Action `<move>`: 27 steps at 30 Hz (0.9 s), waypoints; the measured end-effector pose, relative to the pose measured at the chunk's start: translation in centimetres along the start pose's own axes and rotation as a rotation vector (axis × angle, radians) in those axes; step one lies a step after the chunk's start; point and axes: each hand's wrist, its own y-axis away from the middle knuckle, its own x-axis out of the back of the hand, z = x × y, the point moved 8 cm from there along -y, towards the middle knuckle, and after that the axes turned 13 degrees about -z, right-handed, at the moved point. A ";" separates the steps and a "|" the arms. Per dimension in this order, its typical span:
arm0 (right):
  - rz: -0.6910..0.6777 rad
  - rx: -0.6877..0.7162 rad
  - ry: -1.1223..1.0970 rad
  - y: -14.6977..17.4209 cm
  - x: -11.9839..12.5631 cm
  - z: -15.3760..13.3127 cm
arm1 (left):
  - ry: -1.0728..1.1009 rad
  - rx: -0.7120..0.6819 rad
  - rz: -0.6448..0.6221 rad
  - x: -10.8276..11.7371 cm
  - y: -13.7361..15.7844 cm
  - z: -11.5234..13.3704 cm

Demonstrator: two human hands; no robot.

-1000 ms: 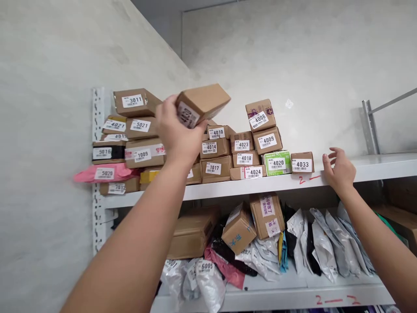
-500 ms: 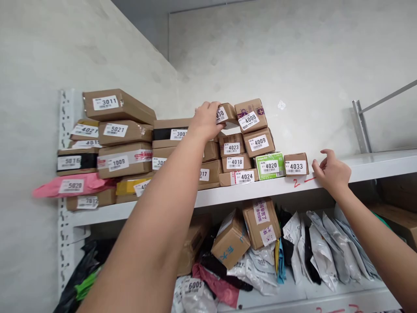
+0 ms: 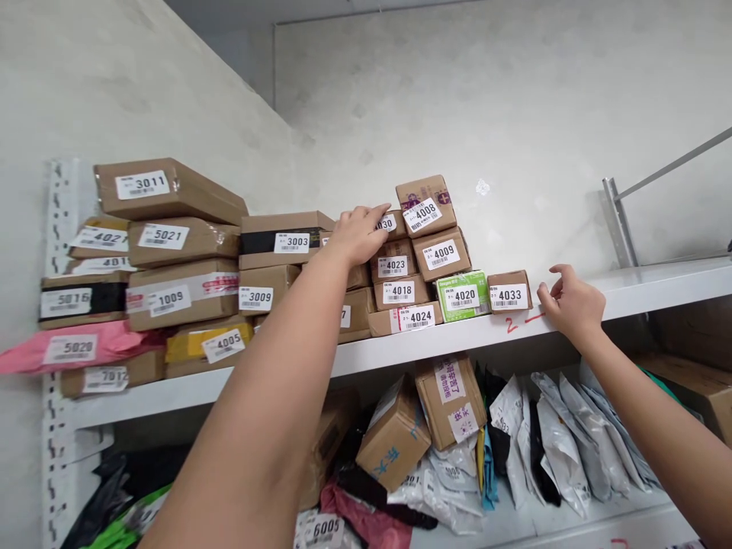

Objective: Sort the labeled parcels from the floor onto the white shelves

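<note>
My left hand [image 3: 361,233] is on a small cardboard box [image 3: 393,223] whose label reads "030", its first digits covered. A finger lies along the box's top edge and the thumb is by its front. That box rests on box 4023 [image 3: 393,261], directly left of boxes 4008 [image 3: 424,200] and 4009 [image 3: 441,250]. Beneath it are boxes 4018 [image 3: 400,291] and 4024 [image 3: 410,317]. My right hand [image 3: 575,303] is held open, fingers loosely bent and holding nothing, just right of small box 4033 [image 3: 509,293] at the shelf edge.
Numbered parcels fill the left of the white shelf [image 3: 366,349], including box 3011 [image 3: 165,191] and a pink bag [image 3: 114,341]. A green box [image 3: 463,296] stands beside 4033. Below are tilted cartons [image 3: 393,442] and upright white mailers [image 3: 563,450]. A metal bracket [image 3: 621,221] rises at right.
The "030" box was tilted and raised in my left hand; it now sits lower and level on box 4023. The view has shifted, and my right hand stays near box 4033.
</note>
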 end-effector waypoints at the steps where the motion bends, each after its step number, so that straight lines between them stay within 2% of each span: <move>1: -0.005 -0.001 -0.005 0.0 0.0 0.0 | -0.014 -0.007 0.013 -0.1 0.1 0.0; 7: -0.047 0.013 -0.001 -0.1 -0.1 -0.3 | -0.155 0.069 0.040 -1.1 0.4 -0.2; 11: -0.135 0.137 -0.036 0.0 -0.2 -0.6 | -0.170 0.066 0.055 -1.0 1.0 0.7; 14: -0.264 0.231 -0.132 0.2 0.0 -0.9 | -0.176 0.040 0.074 -0.7 1.3 1.2; 19: -0.623 0.332 -0.522 0.0 -0.4 -3.1 | -0.152 -0.010 0.098 -0.9 0.9 0.8; 21: -0.733 0.388 -0.606 -0.4 -0.6 -4.3 | -0.038 -0.050 0.213 -0.3 0.8 0.8; 24: -0.904 0.422 -0.669 -1.2 -1.6 -5.2 | 0.219 -0.170 0.508 1.5 1.8 1.8; 27: -1.016 0.429 -0.709 -2.0 -2.8 -5.0 | 0.330 -0.370 0.750 3.0 4.3 4.9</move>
